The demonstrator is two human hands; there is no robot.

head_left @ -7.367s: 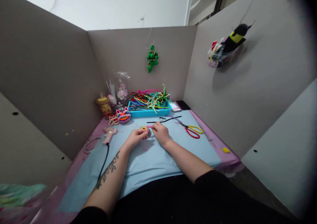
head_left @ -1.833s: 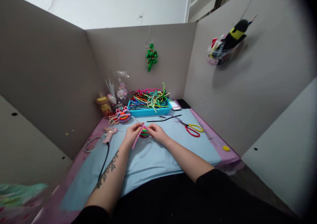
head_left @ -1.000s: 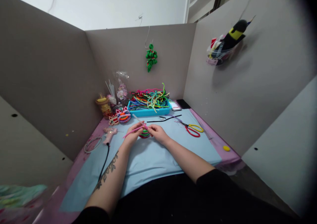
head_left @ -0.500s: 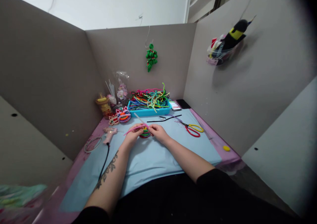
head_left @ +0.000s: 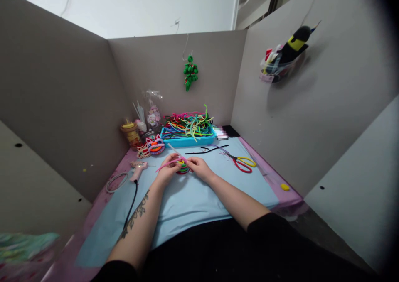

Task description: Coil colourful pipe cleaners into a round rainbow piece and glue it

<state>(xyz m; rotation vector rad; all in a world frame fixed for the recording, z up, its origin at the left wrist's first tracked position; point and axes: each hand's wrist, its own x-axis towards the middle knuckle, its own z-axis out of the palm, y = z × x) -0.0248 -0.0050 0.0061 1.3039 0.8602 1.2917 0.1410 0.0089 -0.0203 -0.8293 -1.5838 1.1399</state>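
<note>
My left hand (head_left: 167, 170) is closed in a pinch on a pink pipe cleaner (head_left: 162, 165), whose loose length sticks out to the left. Opposite it, my right hand (head_left: 199, 167) pinches the pink piece at the other side, fingertips close to those of the left. Between and just under both hands is a small round pipe-cleaner craft (head_left: 183, 169) with green, yellow and red bands, partly covered by the fingers. A pale translucent stick (head_left: 173, 149) slants up behind the fingers; its lower end is hidden.
Behind the hands stands a blue tray (head_left: 187, 142) heaped with coloured pipe cleaners. Scissors (head_left: 241, 163) and a black pipe cleaner (head_left: 207, 150) lie to the right. At left are a pink glue gun (head_left: 138, 171), finished lion-head crafts (head_left: 155, 145) and a cup (head_left: 131, 134). Grey panels surround the table.
My left fingers have shifted slightly around the pink pipe cleaner, and more yellow and green of the round craft shows. My right hand stays nearly in place.
</note>
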